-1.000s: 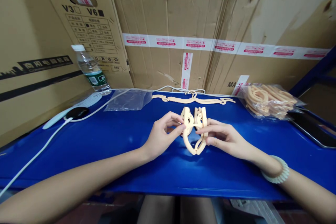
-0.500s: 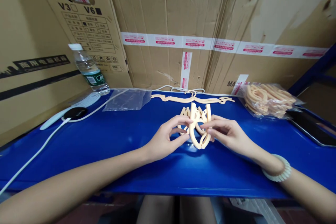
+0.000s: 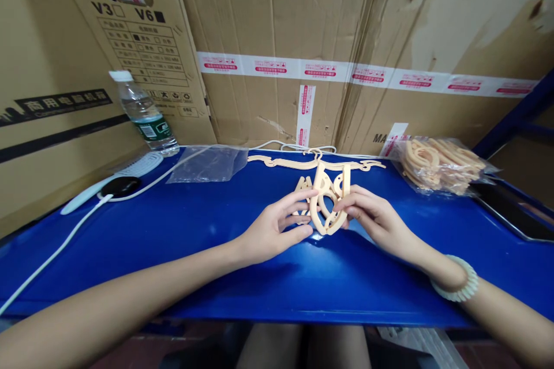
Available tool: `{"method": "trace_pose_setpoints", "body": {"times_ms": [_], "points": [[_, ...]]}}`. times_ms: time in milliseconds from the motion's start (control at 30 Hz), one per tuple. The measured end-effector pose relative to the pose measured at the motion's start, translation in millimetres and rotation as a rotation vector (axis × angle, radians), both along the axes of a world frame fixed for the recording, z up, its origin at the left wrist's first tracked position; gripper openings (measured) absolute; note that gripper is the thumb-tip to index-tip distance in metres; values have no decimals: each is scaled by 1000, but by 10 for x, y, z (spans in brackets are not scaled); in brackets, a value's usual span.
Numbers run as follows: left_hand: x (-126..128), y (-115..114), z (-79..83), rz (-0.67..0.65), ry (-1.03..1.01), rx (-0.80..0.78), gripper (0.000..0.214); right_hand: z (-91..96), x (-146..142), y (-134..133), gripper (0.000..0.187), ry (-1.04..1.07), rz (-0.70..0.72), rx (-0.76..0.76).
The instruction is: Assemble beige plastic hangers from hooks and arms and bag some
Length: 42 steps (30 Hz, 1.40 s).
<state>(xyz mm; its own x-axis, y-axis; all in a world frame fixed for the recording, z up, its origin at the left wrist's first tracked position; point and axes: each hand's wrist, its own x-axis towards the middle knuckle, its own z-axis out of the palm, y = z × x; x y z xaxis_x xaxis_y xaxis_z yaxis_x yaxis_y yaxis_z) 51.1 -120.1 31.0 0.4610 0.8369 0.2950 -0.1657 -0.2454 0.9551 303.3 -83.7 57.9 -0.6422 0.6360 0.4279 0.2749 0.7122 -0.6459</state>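
Observation:
A beige folding hanger (image 3: 317, 216), its arms folded up into a V shape, is held above the blue table between my two hands. My left hand (image 3: 277, 222) grips its left side with the fingertips, the thumb lower down near the bottom. On the other side, my right hand (image 3: 374, 213) pinches the right arm between thumb and fingers. Just behind lies another folded beige hanger (image 3: 302, 184), partly hidden by my left fingers. Farther back, unfolded beige hangers (image 3: 294, 163) lie flat, hooks toward the cardboard.
A clear bag of beige hangers (image 3: 441, 164) sits at the back right, beside a dark phone-like slab (image 3: 515, 213). At left are a water bottle (image 3: 149, 118), a pale comb-like brush (image 3: 130, 170), a black round device (image 3: 120, 186) with a white cable, and a plastic bag (image 3: 208, 164).
The folded hanger in my hands has risen slightly and turned a little. My left fingers have shifted along its side; my right hand keeps its pinch.

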Motion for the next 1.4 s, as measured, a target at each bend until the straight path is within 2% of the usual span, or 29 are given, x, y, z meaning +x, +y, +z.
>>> {"method": "trace_pose_setpoints", "body": {"times_ms": [367,533,667,767,833,933,1100,1233,1400], "points": [[2,-7,-69,-38,51,108,59,-27,-28,-48,19,-30,75,-59],[-25,-19,-118,-68,54,124,70,7,-44,-20,17,27,70,-251],[-85,18,-107,166,134,158,54,88,126,125,16,119,-72,-402],[-134,58,-99,299,337,359,40,108,334,287,31,47,-224,-486],[-150,64,-104,285,500,495,39,89,445,367,39,-48,-313,-513],[-144,35,-110,176,713,605,45,34,529,409,56,-193,-365,-475],[-112,-21,-76,40,962,685,55,-16,552,355,88,-411,-260,-221],[-104,-35,-73,3,997,714,60,-20,537,326,89,-515,-171,-85],[-109,-39,-135,11,1030,725,65,-81,430,305,89,-551,-99,-73]]}}
